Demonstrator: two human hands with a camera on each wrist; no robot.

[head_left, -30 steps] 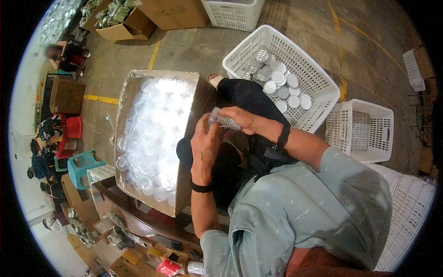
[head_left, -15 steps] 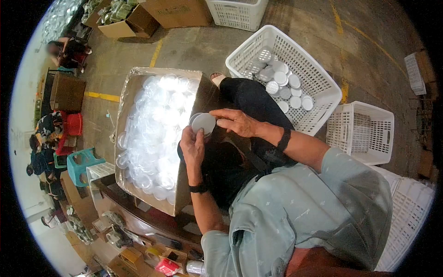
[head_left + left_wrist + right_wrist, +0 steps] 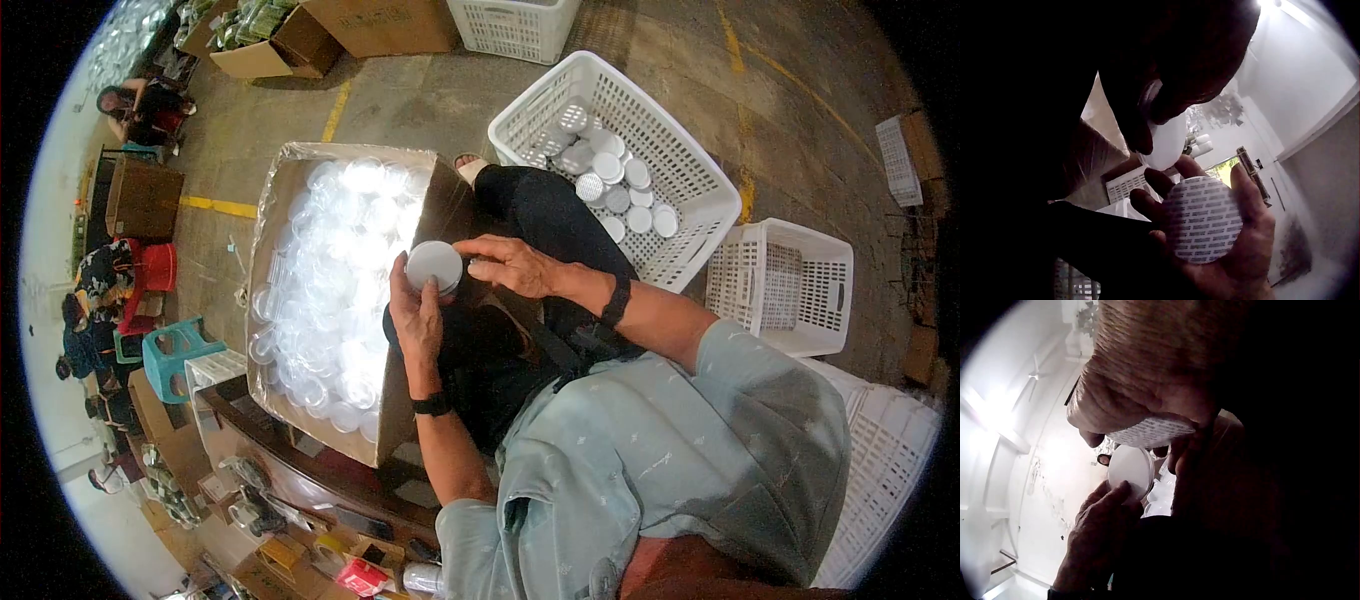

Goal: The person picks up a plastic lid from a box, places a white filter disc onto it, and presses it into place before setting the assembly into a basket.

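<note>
My left hand (image 3: 416, 318) grips a round white lid (image 3: 434, 265) by its edge, with the thumb laid across the flat face. In the right wrist view the lid (image 3: 1129, 472) shows a thin layered rim. Close to its right side is my right hand (image 3: 518, 268), index finger reaching toward the lid's edge. Within the right palm sits a round liner (image 3: 1205, 219) covered in rows of small print, held by the curled fingers. Seen from the right wrist, the printed liner (image 3: 1150, 431) is thick at its edge, like a stack. My left hand (image 3: 1191, 62) is mostly dark in its wrist view.
A cardboard box (image 3: 432, 200) full of clear plastic lids stands left of my knees. Beyond my leg a white basket (image 3: 700, 175) contains several white and printed discs. Another white basket (image 3: 840, 285) is at the right. A teal stool (image 3: 180, 350) and seated people are at far left.
The hands were together at a printed piece, then moved apart. The left hand showed two overlapping discs half a second ago; now they are lined up as one round face.
</note>
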